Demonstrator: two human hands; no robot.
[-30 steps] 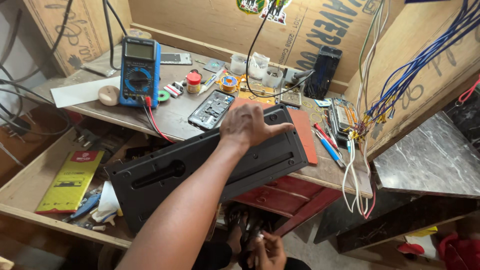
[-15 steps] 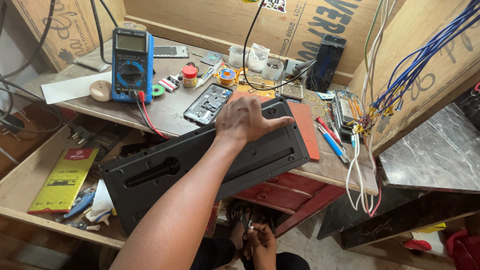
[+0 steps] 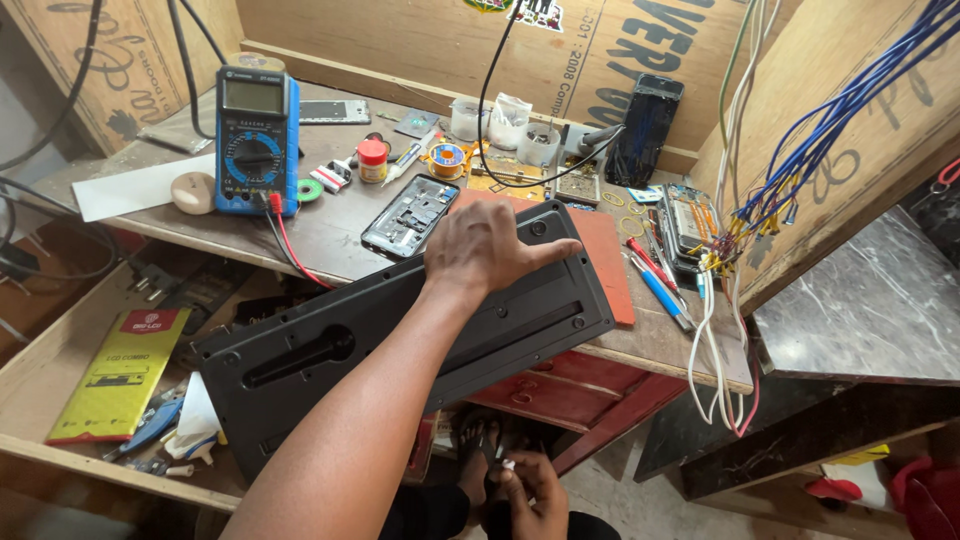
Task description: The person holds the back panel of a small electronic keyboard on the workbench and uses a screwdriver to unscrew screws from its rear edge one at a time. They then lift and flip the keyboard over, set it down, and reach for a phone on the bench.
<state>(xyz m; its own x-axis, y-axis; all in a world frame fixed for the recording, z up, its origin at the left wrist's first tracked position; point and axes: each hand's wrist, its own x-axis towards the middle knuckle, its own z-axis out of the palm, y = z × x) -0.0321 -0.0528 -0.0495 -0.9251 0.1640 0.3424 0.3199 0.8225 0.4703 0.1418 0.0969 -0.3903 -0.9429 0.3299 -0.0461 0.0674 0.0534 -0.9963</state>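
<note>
The left hand [image 3: 490,250] lies flat, fingers spread and palm down, on the far end of a long black plastic panel [image 3: 400,330], gripping nothing but pressing so the panel stays put where it overhangs the workbench [image 3: 330,225] edge. The panel runs from lower left to the right, its near end over an open drawer [image 3: 60,390]. Low in the scene, the right hand [image 3: 535,490] is curled, fingertips pinching a small white piece [image 3: 508,464] kept close in the lap. A blue multimeter [image 3: 255,140] stands far left, and an opened phone [image 3: 410,215] sits just beyond the panel.
</note>
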